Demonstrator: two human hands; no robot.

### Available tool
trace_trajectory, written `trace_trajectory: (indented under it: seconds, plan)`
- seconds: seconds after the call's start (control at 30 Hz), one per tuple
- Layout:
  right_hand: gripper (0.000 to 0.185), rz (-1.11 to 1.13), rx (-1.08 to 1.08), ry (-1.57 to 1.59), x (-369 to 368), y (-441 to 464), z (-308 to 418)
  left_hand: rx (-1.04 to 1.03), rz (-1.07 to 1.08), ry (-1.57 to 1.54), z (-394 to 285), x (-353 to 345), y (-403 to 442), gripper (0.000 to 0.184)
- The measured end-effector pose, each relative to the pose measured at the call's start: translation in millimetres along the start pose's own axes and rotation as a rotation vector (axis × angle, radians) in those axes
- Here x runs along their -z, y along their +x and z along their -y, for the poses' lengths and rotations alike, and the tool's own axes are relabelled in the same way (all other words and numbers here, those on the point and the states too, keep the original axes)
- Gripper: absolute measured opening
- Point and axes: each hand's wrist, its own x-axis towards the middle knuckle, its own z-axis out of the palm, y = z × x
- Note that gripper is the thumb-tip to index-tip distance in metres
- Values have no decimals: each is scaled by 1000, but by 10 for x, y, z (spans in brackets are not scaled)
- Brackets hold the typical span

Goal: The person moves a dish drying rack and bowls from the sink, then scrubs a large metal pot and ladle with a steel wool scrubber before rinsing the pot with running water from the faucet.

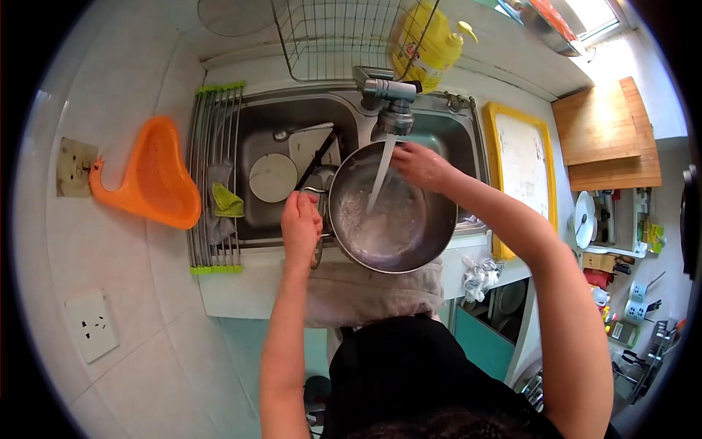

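Rinsing, by the look of it: letting a stream of water (381,175) fall from the faucet (395,117) at the upper centre of the frame straight into the wide metal pan (442,216). Holding that pan at the middle of the frame, over the front of the double sink (252,219). Gripping its handle (316,190), at the pan's left edge, with the left hand (301,223), fingers curled round. Reaching over the upper rim with the right hand (423,167), just beside the stream; too blurred there to tell whether spread, pressed together or closed on anything. Wet and splashing inside, apparently not yet tipped out.

Called for next, as a judgement: keep a firm left grip against the weight of the water, work the right hand around the inner wall, then tilt toward a basin, away from the grey cloth (369,293) below the pan at lower centre. Best to mind the plate (273,178) and long black utensil (316,159) left of centre when tipping that way.
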Motion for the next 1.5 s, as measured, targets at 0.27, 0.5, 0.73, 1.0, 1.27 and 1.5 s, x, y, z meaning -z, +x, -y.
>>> trace_trajectory:
  seconds: [0.27, 0.5, 0.73, 1.0, 1.27, 1.5]
  plan:
    - [24, 437, -737, 875, -92, -316, 823, -26, -105, -32, 19, -88, 37, 23]
    - [27, -436, -936, 955, -130, 806, 1024, -4, -92, -18, -19, -131, -3, 22]
    - [35, -741, -1455, 1529, 209, 664, 556, 25, -67, -52, -78, -83, 92, 20]
    - [30, -513, -1142, 1588, 712, 839, 839, 14, -76, 164, -124, -83, 171, 24]
    - [72, -520, -906, 1654, 679, -19, 274, -35, -107, 40, -24, -118, 131, 24]
    - [51, -586, -968, 1654, 912, 260, -329, 4, -112, -17, -65, -101, 224, 20]
